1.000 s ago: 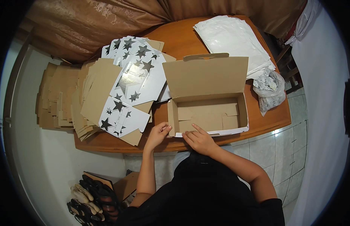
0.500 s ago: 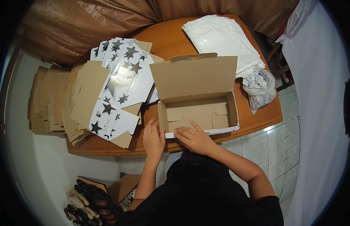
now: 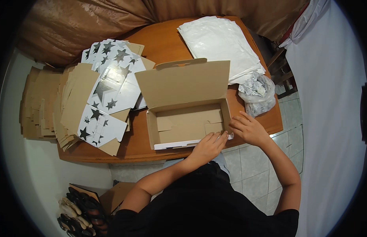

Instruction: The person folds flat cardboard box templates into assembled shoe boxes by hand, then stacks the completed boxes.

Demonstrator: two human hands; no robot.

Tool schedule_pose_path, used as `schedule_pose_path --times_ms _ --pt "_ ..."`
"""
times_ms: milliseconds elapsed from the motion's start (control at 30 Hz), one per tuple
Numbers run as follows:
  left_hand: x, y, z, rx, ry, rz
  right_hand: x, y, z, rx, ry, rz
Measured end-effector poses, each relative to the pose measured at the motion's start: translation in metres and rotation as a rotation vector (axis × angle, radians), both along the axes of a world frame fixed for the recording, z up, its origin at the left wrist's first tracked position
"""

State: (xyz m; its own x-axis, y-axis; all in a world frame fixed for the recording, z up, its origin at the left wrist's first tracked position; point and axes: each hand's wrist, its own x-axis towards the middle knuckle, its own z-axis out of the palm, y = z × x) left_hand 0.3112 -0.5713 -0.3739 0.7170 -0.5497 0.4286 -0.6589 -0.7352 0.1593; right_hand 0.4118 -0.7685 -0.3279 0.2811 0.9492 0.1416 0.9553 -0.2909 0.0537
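Observation:
A cardboard box (image 3: 182,85), brown inside and white outside, stands on the table with its lid raised and tilted back. Its bottom shows interlocked flaps and holds nothing. My left hand (image 3: 209,148) lies along the near wall close to the right front corner, fingers stretched out over the edge. At that same corner, from the right side, my right hand (image 3: 247,128) touches the outer wall with fingers apart and slightly bent. Neither hand grips anything that I can see.
Flat white box blanks with dark stars (image 3: 112,85) and brown cardboard sheets (image 3: 78,94) pile up on the left. White plastic bags (image 3: 221,45) are stacked at the back right. A clear bag of crumpled packets (image 3: 258,94) sits by the table's (image 3: 159,37) right edge. Shoes (image 3: 78,213) stand lower left.
Both hands have gone from the box's left front corner and near edge to its right front corner. The whole view has shifted, so the table's things appear further left.

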Motion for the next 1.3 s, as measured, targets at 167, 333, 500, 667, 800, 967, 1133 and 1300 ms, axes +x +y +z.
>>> schedule_pose_path --times_ms 167,333,500,667,800,967,1133,1300 --pt "0.003 -0.018 -0.009 0.018 0.031 0.077 0.018 -0.017 -0.014 0.070 -0.031 0.158" --pt "0.003 -0.037 -0.016 -0.066 0.140 0.155 0.030 -0.024 -0.033 0.198 -0.010 0.281" --pt "0.000 -0.046 -0.014 -0.063 0.336 0.247 0.038 -0.025 -0.033 0.202 0.056 0.367" --pt "0.001 -0.042 -0.020 -0.205 0.250 0.182 0.056 -0.025 -0.039 0.201 0.128 0.453" --pt "0.002 -0.054 -0.007 -0.332 0.200 0.316 0.082 -0.016 -0.037 0.209 0.110 0.507" --pt "0.005 -0.083 0.000 -0.242 0.106 0.512 0.116 0.001 -0.029 0.222 -0.040 0.610" --pt "0.006 -0.101 0.006 -0.154 0.277 0.701 0.138 0.013 -0.027 0.233 -0.138 0.700" --pt "0.010 -0.117 0.005 0.024 0.223 0.833 0.144 0.018 -0.038 0.254 -0.184 0.726"
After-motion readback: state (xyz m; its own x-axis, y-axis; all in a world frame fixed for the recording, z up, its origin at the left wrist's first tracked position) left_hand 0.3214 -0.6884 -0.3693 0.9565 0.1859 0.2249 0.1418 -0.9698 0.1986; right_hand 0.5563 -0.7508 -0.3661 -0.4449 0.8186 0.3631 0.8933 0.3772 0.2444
